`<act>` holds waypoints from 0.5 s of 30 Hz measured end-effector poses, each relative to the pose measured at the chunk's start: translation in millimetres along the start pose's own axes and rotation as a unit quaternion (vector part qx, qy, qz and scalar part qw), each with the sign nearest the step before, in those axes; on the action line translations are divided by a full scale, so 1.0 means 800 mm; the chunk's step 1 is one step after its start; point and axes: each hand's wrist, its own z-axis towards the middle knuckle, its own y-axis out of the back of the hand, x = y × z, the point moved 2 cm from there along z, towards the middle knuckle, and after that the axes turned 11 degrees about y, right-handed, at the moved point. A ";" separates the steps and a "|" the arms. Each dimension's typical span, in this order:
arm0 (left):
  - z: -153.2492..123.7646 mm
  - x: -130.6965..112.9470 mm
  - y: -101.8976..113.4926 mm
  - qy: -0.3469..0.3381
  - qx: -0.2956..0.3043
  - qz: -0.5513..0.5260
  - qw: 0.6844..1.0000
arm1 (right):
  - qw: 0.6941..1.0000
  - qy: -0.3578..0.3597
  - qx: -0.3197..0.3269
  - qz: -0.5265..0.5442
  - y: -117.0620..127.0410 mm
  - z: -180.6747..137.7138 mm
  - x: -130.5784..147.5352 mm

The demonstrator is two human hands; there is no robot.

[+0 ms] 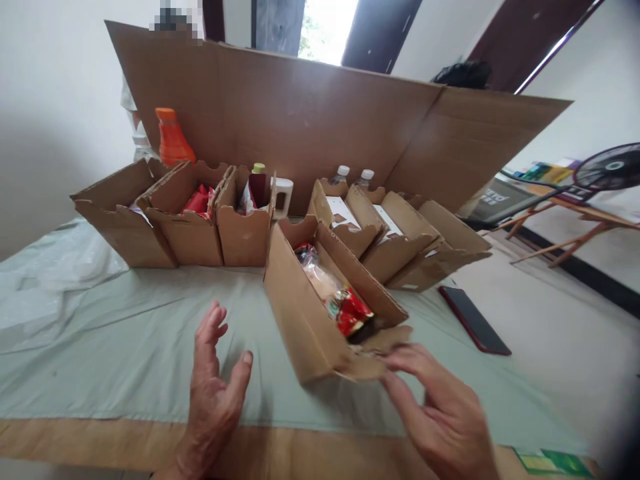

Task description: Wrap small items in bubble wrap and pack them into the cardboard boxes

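Note:
A brown cardboard box (297,317), open at the top, stands pulled forward from the row, at an angle on the green cloth. Inside it lie a red shiny packet (354,311) and a clear bag (320,277) with pale contents. My right hand (443,410) pinches the torn front edge of this box between thumb and fingers. To the left of the box, my left hand (215,390) hovers over the cloth, fingers apart and holding nothing.
Other cardboard boxes (245,237) stand behind, some holding packets. An orange bottle (173,140) and a white jug (283,193) are near a tall cardboard panel (300,113). A phone (474,320) lies right; clear plastic (65,273) lies left. A fan (610,167) stands far right.

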 end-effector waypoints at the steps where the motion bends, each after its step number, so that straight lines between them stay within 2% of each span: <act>1: -0.004 0.003 0.004 0.018 0.012 0.016 1.000 | 0.998 -0.050 -0.018 -0.036 0.019 -0.024 -0.009; 3: -0.007 0.006 0.006 0.046 0.055 0.041 0.997 | 0.979 -0.166 -0.069 -0.096 0.052 -0.074 -0.031; 5: -0.009 0.006 -0.001 0.064 0.124 0.053 0.989 | 0.957 -0.266 -0.081 -0.079 0.070 -0.121 -0.048; 6: -0.010 0.006 -0.007 0.068 0.162 0.053 0.983 | 0.952 -0.296 -0.066 -0.046 0.073 -0.141 -0.052; 8: -0.011 0.008 -0.022 0.069 0.220 0.049 0.972 | 0.950 -0.312 -0.012 0.016 0.066 -0.167 -0.052; 10: -0.011 0.013 -0.037 0.071 0.244 0.039 0.966 | 0.950 -0.307 0.038 0.030 0.049 -0.174 -0.044; 12: -0.010 0.018 -0.050 0.092 0.241 0.019 0.966 | 0.950 -0.305 0.063 0.013 0.026 -0.165 -0.036; 15: -0.004 0.019 -0.064 0.119 0.214 -0.016 0.969 | 0.952 -0.303 0.045 -0.001 -0.002 -0.128 -0.042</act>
